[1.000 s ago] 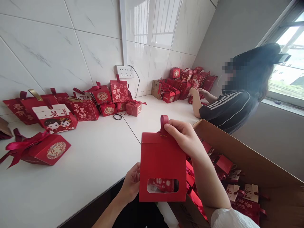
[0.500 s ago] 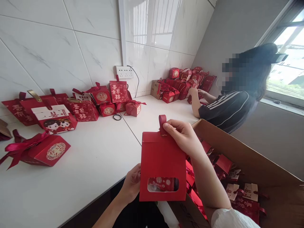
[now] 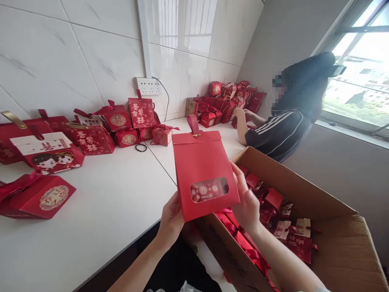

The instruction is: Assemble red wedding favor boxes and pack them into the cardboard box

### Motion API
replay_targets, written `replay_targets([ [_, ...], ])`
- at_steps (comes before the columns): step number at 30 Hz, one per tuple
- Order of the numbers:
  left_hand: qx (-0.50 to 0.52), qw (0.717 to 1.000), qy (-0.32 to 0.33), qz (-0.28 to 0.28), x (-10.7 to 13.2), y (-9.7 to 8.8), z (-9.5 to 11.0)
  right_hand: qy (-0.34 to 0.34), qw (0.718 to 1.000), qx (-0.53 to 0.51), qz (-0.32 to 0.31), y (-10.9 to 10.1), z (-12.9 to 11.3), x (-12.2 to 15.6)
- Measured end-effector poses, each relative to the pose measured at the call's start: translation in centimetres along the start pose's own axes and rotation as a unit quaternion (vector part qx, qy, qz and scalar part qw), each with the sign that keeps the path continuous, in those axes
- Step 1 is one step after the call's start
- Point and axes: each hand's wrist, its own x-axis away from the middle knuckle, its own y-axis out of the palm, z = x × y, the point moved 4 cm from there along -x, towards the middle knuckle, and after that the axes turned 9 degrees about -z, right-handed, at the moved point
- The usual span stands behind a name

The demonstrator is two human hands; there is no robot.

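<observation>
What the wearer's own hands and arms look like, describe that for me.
The left hand and right hand are bare, each partly hidden. The left forearm and right forearm show no watch, bracelet or markings. A sliver of whitish sleeve appears on the right arm at the bottom edge.

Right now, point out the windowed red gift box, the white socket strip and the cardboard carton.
Windowed red gift box [image 3: 201, 162]: head view, facing panel, above the window.
White socket strip [image 3: 148, 86]: head view, front face.
Cardboard carton [image 3: 316, 202]: head view, inner side wall.
</observation>
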Motion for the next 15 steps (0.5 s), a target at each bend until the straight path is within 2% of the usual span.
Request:
replay_targets([
  [3,-0.097,0.995,0.018,-0.022,-1.0,0.8,0.0,0.06,0.996,-0.027,0.053,-1.2,1.3,2.6],
  [5,-0.166,0.982,0.004,-0.084,-1.9,1.7,-0.7,0.101,0.989,-0.059,0.091,-2.8,1.5,3.4],
  [7,-0.259,0.952,-0.012,-0.165,-2.8,2.7,-2.1,0.121,0.979,-0.096,0.135,-5.2,0.9,3.6],
  [9,-0.373,0.897,-0.001,-0.239,-3.5,3.6,-3.9,0.137,0.963,-0.14,0.183,-8.0,-0.3,3.9],
  [11,-0.476,0.83,0.032,-0.289,-3.8,4.3,-5.8,0.161,0.941,-0.194,0.224,-10.3,-1.4,4.7],
  [13,-0.553,0.767,0.057,-0.319,-3.7,4.8,-7.5,0.175,0.917,-0.247,0.261,-11.5,-2.2,5.9],
  [15,-0.605,0.723,0.074,-0.326,-3.5,5.0,-8.6,0.17,0.895,-0.292,0.293,-11.9,-2.4,7.0],
])
